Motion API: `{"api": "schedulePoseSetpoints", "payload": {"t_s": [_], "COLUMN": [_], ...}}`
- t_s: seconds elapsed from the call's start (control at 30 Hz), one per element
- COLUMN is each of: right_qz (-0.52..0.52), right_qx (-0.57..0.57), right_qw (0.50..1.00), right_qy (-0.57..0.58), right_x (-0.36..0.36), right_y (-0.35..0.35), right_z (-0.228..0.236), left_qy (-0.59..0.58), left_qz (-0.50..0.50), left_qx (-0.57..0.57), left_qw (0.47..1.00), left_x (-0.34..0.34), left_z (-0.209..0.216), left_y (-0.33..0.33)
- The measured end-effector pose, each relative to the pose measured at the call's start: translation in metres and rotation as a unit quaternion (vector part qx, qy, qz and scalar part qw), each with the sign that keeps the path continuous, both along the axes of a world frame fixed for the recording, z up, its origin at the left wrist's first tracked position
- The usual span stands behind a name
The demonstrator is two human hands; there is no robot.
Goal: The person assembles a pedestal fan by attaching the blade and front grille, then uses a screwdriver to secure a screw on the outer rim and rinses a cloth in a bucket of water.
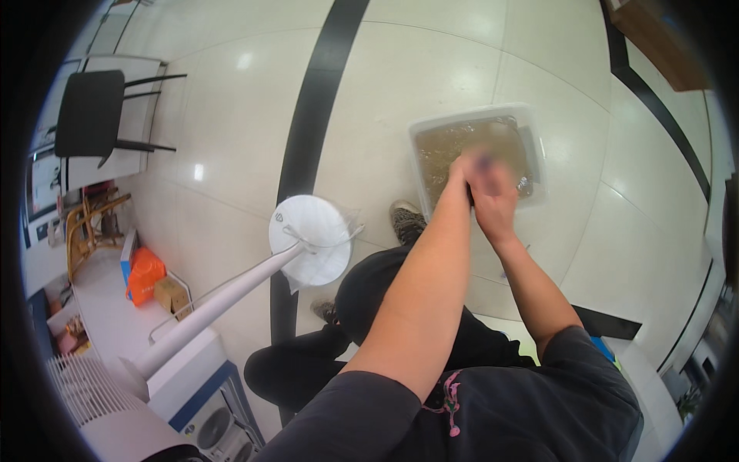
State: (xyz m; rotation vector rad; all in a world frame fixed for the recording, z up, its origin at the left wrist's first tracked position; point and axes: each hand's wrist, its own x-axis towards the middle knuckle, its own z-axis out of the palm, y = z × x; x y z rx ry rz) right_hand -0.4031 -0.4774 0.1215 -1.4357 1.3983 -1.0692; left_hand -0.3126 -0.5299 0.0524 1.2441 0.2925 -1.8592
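Both arms reach forward over a clear plastic tub [416, 165] of murky brown water on the floor. My left hand [460, 167] and my right hand [499, 206] come together above the water, near the tub's middle. A small dark thing [484, 162] shows between them, too blurred to name. Both hands look closed around it, though the blur covers most of the fingers. How deep they are in the water, if at all, is hidden.
A white standing fan's round base [312, 240], partly in clear plastic, stands left of my shoe [406, 222]; its pole [223, 308] runs to the lower left. A black chair [91, 115], an orange bag [145, 276] and a cardboard box [171, 296] are farther left.
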Motion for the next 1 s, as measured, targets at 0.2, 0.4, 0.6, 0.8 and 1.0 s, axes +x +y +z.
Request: {"api": "schedulePoseSetpoints", "payload": {"t_s": [0.2, 0.4, 0.6, 0.8, 1.0], "right_qz": [-0.099, -0.078, -0.106, 0.061, 0.081], "right_qx": [0.185, -0.067, 0.263, 0.217, 0.317], "right_qw": [0.953, 0.989, 0.920, 0.841, 0.863], "right_qy": [0.220, 0.109, 0.271, 0.491, 0.385], "right_x": [-0.020, 0.024, -0.022, -0.054, -0.037], "right_y": [-0.091, -0.044, -0.112, -0.070, -0.090], "right_z": [-0.058, -0.006, -0.062, -0.164, -0.133], "left_qy": [-0.066, 0.246, -0.102, -0.268, -0.174], "left_qz": [-0.037, -0.027, -0.095, -0.154, -0.131], "left_qx": [-0.021, -0.183, -0.003, 0.046, 0.180], "left_qw": [0.997, 0.951, 0.990, 0.950, 0.959], "left_x": [-0.014, 0.008, 0.001, 0.014, 0.014], "left_z": [0.036, 0.014, 0.016, 0.022, 0.015], "left_y": [-0.013, -0.013, -0.018, -0.007, -0.006]}}
